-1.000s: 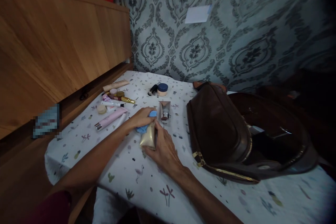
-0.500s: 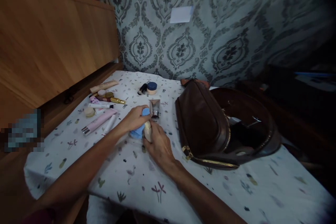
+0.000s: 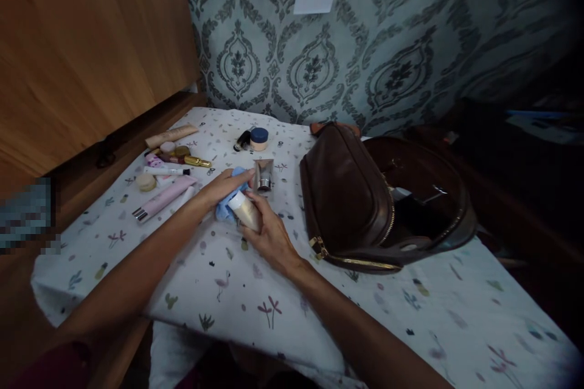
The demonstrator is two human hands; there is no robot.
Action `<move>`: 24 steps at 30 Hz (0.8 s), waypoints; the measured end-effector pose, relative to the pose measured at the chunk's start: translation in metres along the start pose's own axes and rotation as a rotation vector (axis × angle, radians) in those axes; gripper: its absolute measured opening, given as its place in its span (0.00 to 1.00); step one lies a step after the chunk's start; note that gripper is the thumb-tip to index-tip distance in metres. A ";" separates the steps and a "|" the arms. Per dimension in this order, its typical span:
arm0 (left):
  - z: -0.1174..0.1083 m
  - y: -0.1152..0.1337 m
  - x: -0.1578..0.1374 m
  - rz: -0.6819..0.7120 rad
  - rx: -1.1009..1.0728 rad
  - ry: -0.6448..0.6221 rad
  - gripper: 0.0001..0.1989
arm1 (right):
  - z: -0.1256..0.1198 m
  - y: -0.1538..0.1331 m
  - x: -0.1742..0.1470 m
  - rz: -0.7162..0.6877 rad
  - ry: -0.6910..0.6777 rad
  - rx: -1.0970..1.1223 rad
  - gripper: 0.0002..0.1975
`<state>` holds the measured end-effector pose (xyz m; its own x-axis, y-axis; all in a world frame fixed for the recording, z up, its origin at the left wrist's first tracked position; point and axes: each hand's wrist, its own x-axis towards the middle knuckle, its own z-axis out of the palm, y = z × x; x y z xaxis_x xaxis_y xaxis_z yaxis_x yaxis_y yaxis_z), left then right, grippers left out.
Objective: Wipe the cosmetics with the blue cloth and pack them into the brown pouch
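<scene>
Tube (image 3: 247,213): small, pale gold, slightly shiny body, white at one end, looks like a cap. Gripped in the right fingers (image 3: 263,202), which wrap its gold end from the right side. Lies at a slant, white end up and left toward the left fingers (image 3: 238,180), gold end down and right against the right palm. Any print too small to read. Cloth (image 3: 223,211): light blue, soft, crumpled into a bunch. Pinched under the left fingers, folds poking out above and below them. Touches the tube around its white end.
</scene>
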<state>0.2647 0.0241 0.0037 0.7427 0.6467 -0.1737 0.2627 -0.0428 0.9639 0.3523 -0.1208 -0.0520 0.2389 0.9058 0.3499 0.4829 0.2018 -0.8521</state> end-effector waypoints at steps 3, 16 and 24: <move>0.005 -0.001 0.001 0.030 -0.102 0.038 0.25 | 0.000 -0.001 0.000 0.063 0.011 0.121 0.29; 0.017 -0.007 -0.004 0.549 0.038 0.226 0.21 | -0.010 -0.006 0.010 0.261 0.136 0.641 0.19; 0.003 0.000 -0.015 0.589 0.277 0.026 0.14 | -0.018 -0.014 0.012 0.551 -0.070 1.119 0.17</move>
<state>0.2556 0.0124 0.0059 0.7966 0.4730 0.3765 -0.0327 -0.5882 0.8080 0.3641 -0.1191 -0.0290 0.1194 0.9814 -0.1503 -0.6563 -0.0355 -0.7536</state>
